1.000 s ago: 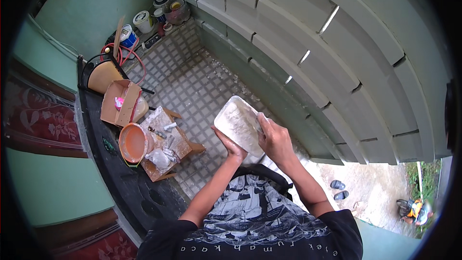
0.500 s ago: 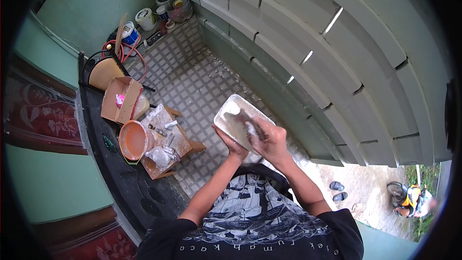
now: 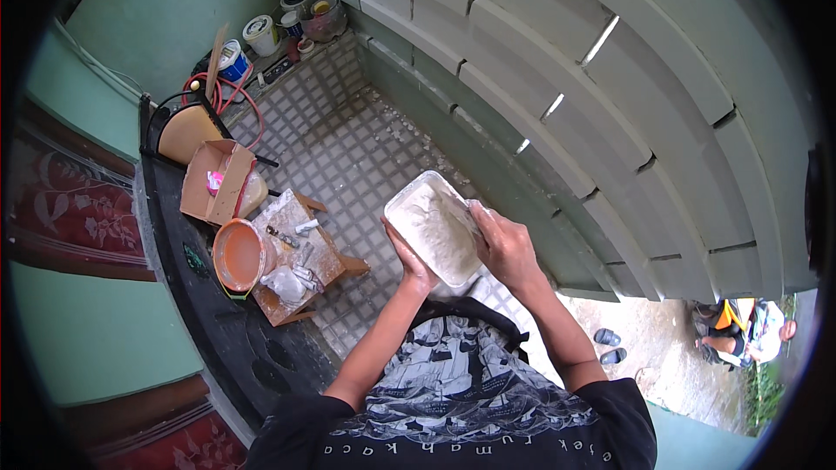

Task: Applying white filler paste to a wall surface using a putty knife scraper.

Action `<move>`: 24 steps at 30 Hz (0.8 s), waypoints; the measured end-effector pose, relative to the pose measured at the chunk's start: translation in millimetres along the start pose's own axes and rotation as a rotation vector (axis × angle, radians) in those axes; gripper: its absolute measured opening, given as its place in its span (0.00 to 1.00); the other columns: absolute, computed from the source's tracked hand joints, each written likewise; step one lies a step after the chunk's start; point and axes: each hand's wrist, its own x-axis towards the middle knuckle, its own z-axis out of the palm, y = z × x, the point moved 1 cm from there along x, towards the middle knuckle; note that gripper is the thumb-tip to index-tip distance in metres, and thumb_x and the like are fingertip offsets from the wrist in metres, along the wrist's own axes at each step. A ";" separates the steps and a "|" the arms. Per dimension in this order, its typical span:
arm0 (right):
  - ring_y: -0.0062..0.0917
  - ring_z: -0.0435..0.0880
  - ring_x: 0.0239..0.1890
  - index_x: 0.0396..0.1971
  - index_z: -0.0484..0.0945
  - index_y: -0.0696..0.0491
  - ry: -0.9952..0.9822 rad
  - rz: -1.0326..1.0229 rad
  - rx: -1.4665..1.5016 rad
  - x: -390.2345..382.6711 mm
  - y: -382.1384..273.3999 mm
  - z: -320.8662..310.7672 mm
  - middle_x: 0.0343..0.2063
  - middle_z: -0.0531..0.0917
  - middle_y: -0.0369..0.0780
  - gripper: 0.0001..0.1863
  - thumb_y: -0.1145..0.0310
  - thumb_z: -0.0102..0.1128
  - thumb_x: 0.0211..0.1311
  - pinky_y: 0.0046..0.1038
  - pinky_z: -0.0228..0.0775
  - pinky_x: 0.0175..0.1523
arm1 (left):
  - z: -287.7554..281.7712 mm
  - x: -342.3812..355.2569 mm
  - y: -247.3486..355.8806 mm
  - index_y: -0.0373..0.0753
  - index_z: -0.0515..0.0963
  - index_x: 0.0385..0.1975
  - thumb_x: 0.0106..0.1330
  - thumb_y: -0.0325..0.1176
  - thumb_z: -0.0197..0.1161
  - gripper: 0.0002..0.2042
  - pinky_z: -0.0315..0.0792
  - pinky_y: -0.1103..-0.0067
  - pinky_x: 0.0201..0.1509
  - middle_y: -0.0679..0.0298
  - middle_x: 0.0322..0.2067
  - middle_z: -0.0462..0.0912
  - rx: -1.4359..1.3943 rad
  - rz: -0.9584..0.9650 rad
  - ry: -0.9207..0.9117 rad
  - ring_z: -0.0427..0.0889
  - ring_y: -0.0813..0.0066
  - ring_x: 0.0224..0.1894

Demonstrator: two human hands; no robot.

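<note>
My left hand (image 3: pixel 409 261) supports a white rectangular tub (image 3: pixel 425 226) from its left side and underneath. The tub contains pale, smeared paste. My right hand (image 3: pixel 505 244) is closed at the tub's right edge around a flat tool that my fingers mostly hide. To the left, a small wooden stool (image 3: pixel 324 270) dusted with white bears an orange bucket (image 3: pixel 240 254), a crumpled pale bag (image 3: pixel 284 284) and some small tools (image 3: pixel 287 238). An open cardboard box (image 3: pixel 207 191) with something pink inside lies behind the bucket.
A chair (image 3: pixel 183 126), red hose (image 3: pixel 254 113) and several paint pails (image 3: pixel 259 35) are at the back left. A slatted block wall (image 3: pixel 610 139) runs along the right. Sandals (image 3: pixel 608 337) and a person (image 3: pixel 762 335) with an orange-and-black motorbike (image 3: pixel 731 313) are outside at lower right.
My right hand has moved within and along the tub, now back at its right edge. The tub shifted slightly. The person and motorbike outside moved upward and a little left in view.
</note>
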 end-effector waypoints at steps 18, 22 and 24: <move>0.42 0.84 0.37 0.52 0.73 0.60 0.132 0.199 0.326 -19.9 -13.0 22.2 0.36 0.82 0.52 0.29 0.81 0.64 0.44 0.32 0.77 0.41 | 3.1 -5.2 -5.8 0.44 0.65 0.61 0.62 0.71 0.37 0.39 0.63 0.64 0.65 0.62 0.58 0.69 0.118 -0.013 0.120 0.69 0.61 0.59; 0.43 0.84 0.34 0.53 0.73 0.59 -0.012 0.179 0.337 -19.2 -0.1 22.8 0.35 0.81 0.53 0.29 0.81 0.63 0.45 0.33 0.76 0.38 | -5.6 -0.2 -6.3 0.44 0.66 0.61 0.62 0.71 0.39 0.39 0.64 0.63 0.63 0.61 0.57 0.71 0.059 0.004 0.078 0.70 0.60 0.57; 0.43 0.84 0.35 0.52 0.73 0.59 0.073 0.154 0.290 -13.2 3.0 17.2 0.37 0.82 0.52 0.28 0.80 0.63 0.45 0.33 0.77 0.39 | -6.7 1.0 -7.1 0.45 0.66 0.60 0.62 0.70 0.40 0.38 0.64 0.64 0.64 0.61 0.56 0.72 -0.007 -0.032 0.052 0.71 0.60 0.57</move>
